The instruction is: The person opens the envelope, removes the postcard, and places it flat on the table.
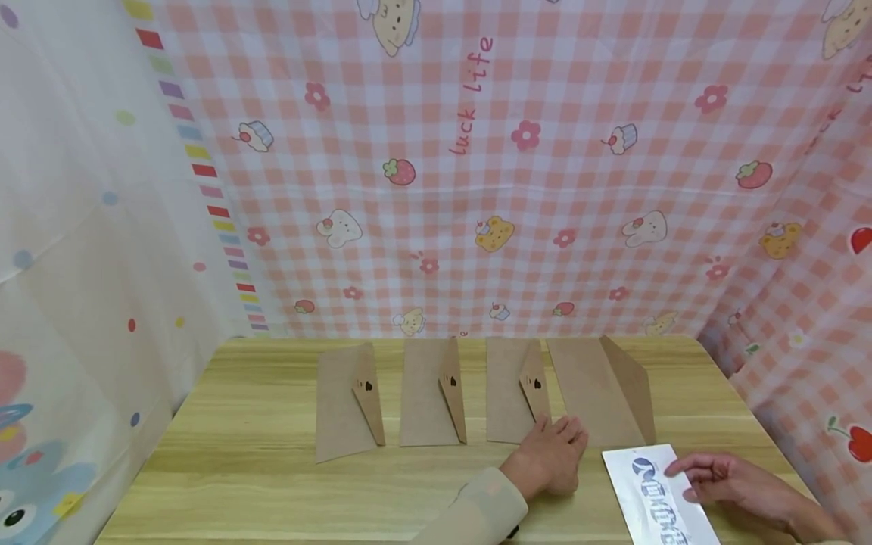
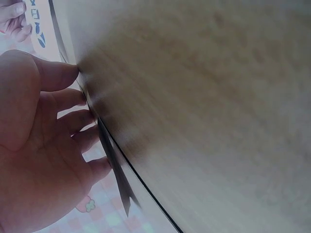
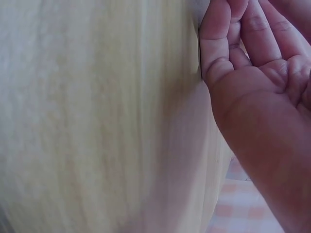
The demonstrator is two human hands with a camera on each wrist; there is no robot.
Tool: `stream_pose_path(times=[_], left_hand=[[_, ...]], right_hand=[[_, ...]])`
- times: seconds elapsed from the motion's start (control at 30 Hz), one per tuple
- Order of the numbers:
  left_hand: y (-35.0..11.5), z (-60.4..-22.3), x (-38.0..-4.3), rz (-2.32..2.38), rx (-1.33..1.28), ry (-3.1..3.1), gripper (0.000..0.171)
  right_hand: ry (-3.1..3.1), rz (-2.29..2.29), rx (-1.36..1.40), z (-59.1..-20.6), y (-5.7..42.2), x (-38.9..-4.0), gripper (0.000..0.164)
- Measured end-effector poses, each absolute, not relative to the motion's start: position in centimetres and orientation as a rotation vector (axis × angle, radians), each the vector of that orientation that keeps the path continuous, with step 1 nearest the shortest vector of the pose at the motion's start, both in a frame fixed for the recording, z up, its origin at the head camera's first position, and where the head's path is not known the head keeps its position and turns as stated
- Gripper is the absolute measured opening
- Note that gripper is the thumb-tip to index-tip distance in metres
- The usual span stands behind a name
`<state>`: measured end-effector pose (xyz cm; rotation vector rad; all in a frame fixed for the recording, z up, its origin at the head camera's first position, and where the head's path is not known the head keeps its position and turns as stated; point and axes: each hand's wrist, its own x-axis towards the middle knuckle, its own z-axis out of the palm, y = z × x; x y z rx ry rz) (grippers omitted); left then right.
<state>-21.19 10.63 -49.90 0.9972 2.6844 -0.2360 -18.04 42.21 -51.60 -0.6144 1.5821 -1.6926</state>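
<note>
My left hand (image 1: 550, 456) rests on the table, fingers spread, at the lower edges of two brown paper envelopes. One is an envelope with a dark heart on its partly raised flap (image 1: 504, 401); to its right lies an envelope with its flap folded out (image 1: 593, 393). In the left wrist view, the left hand's (image 2: 43, 126) fingertips touch the surface beside a raised flap (image 2: 114, 165). A white card with blue-grey print (image 1: 647, 484) lies at the front right. Over its right edge is my right hand (image 1: 739, 484), fingers loosely bent; the right wrist view hides the fingertips.
Two more brown envelopes with heart-marked flaps, one at the left (image 1: 337, 401) and one in the middle (image 1: 422, 401), lie in the same row. The wooden table (image 1: 245, 469) is bordered by a pink checked cloth (image 1: 436, 197) behind and at the right.
</note>
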Motion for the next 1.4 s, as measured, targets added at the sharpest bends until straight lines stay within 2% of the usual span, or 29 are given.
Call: stream_pose_path(times=[0.67,1.4], left_hand=[[10.52,-49.87,-21.22,-0.206,0.999,2.689,0.062],[10.63,-50.03,-21.21,-0.214,0.987,2.685,0.062]], right_hand=[[1.922,-1.505,-0.688,-50.90,41.54,-17.92,0.034],[2.046,-1.477,-0.629,-51.01,41.31,-17.61,0.029]])
